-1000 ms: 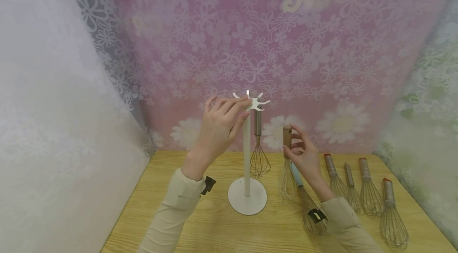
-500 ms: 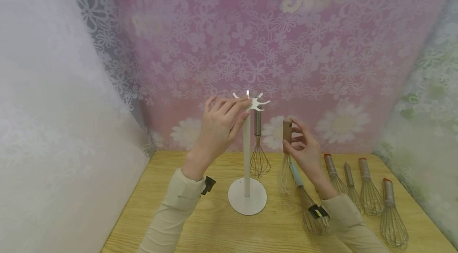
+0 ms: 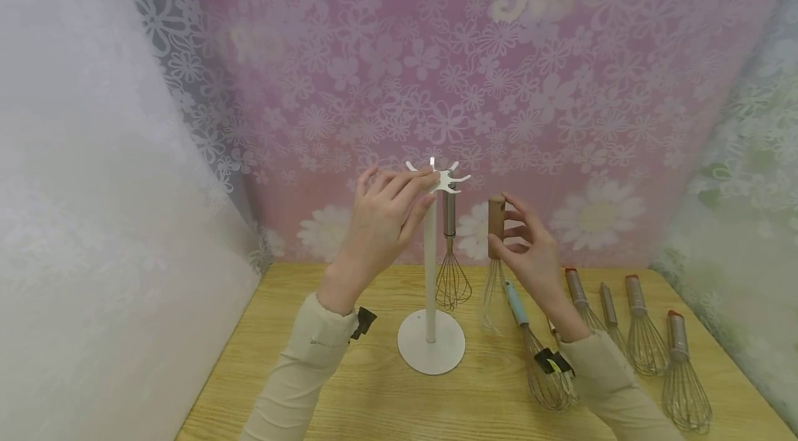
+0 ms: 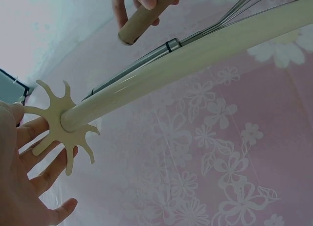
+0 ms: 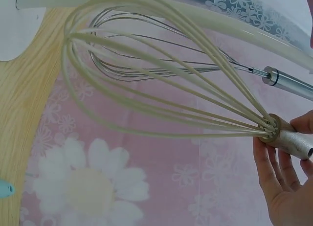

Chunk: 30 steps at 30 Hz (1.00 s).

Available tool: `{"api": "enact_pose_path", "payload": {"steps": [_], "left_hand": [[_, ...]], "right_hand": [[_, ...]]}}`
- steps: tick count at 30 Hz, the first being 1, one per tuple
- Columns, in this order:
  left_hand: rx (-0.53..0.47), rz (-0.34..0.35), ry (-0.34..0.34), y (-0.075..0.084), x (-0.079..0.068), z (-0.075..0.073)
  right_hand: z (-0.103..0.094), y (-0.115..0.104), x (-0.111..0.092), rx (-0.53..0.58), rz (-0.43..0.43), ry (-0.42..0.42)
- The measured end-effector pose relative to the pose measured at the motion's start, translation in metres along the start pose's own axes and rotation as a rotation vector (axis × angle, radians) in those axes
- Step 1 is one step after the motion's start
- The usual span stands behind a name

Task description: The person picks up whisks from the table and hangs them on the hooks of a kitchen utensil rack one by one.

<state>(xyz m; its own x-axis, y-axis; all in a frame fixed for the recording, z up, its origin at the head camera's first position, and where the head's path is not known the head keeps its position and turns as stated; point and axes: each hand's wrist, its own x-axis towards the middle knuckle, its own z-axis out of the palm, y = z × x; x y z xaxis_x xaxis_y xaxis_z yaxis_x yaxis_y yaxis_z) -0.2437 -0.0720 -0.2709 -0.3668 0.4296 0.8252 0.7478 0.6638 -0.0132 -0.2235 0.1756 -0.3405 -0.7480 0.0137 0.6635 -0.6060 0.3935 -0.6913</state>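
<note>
Your right hand pinches the brown-handled whisk near the stand, handle up. Your left hand rests on the stand's top, fingers loosely outstretched.

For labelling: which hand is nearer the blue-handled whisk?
Right: the right hand is above the blue-handled whisk; the left hand is at the top of the white stand.

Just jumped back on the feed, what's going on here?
A person's right hand holds a brown-handled whisk, handle up, beside the white stand and not on it. The left hand rests on the stand's hooked top. One steel whisk hangs there. A blue-handled whisk and several metal-handled ones lie on the table, toward the right.
</note>
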Motion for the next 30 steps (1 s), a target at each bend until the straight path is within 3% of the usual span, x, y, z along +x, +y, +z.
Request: {"api": "enact_pose_path", "payload": {"steps": [17, 24, 30], "left_hand": [[-0.008, -0.001, 0.002, 0.0, 0.001, 0.001], [-0.003, 0.001, 0.005, 0.0, 0.001, 0.001], [-0.006, -0.001, 0.002, 0.001, 0.001, 0.001]], "right_hand": [[-0.001, -0.02, 0.011, 0.036, -0.018, -0.01], [0.001, 0.004, 0.018, 0.094, -0.021, -0.001], [0.001, 0.002, 0.02, 0.128, -0.033, -0.008]]}}
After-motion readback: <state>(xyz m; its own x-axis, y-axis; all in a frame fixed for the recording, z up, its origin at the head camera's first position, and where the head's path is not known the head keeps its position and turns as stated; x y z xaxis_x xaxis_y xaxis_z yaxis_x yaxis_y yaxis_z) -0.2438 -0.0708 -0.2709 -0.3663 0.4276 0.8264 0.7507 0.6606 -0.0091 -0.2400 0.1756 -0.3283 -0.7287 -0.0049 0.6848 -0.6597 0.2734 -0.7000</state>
